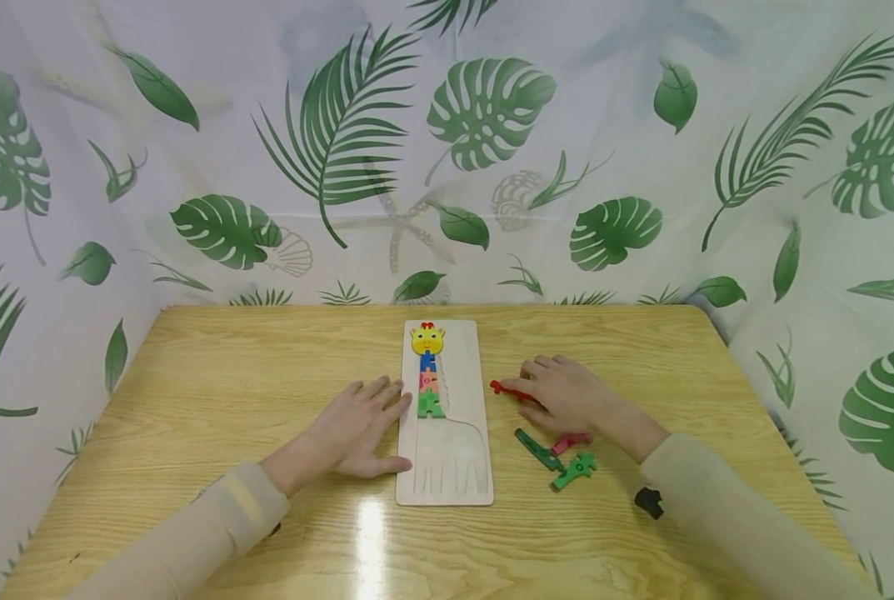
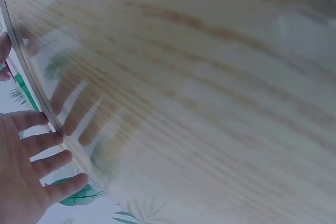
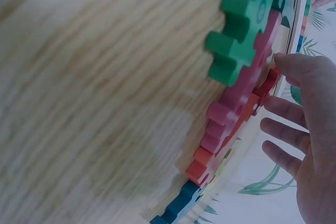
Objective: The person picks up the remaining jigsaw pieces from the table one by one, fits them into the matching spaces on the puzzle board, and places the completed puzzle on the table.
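A pale wooden puzzle board [image 1: 457, 375] lies upright to me, with a yellow giraffe head [image 1: 427, 339] and blue, pink-orange and green neck pieces [image 1: 430, 404] fitted down its left side. My left hand [image 1: 362, 425] rests along its left edge, fingers spread and straight, also seen in the left wrist view [image 2: 23, 163]. Right of the board, my right hand [image 1: 566, 396] holds a red puzzle piece [image 1: 497, 387] by the thumb and forefinger. In the right wrist view the red piece [image 3: 269, 83] shows between those fingertips; the other fingers extend loosely.
Beside the right hand lie a dark green piece [image 1: 536, 450], a pink piece [image 1: 570, 442] and a bright green piece [image 1: 574, 472]. The right wrist view also shows an orange piece [image 3: 198, 167] and a blue piece [image 3: 178, 203]. A leaf-patterned curtain [image 1: 447, 167] surrounds the table.
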A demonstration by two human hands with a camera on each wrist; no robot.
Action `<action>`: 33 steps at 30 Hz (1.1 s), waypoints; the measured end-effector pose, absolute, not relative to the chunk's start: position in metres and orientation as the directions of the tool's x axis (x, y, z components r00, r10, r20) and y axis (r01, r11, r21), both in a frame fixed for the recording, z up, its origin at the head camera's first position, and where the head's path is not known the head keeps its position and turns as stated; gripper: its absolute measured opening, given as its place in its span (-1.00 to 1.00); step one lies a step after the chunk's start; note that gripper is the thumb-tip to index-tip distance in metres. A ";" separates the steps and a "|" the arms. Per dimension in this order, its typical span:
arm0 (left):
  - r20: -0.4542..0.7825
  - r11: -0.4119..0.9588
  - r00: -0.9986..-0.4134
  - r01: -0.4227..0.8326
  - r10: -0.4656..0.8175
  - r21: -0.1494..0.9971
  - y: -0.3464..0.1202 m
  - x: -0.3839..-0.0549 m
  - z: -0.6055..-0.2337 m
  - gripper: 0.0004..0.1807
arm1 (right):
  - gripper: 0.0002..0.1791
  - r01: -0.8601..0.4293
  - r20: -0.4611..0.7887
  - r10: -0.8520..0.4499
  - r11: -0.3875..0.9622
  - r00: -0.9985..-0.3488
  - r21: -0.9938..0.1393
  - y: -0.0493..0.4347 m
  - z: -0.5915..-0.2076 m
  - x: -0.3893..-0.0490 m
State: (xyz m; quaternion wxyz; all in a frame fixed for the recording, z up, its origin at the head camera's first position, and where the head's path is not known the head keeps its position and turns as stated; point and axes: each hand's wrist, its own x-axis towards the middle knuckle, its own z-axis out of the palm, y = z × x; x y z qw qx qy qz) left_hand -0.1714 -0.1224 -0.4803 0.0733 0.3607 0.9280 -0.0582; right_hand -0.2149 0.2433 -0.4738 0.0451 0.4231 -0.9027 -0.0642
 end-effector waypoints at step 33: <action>-0.164 0.723 -0.725 0.686 0.669 -0.082 -0.122 -0.169 -0.479 0.09 | -0.68 -0.731 0.084 -0.745 0.666 -0.662 0.147 0.235 -0.483 -0.218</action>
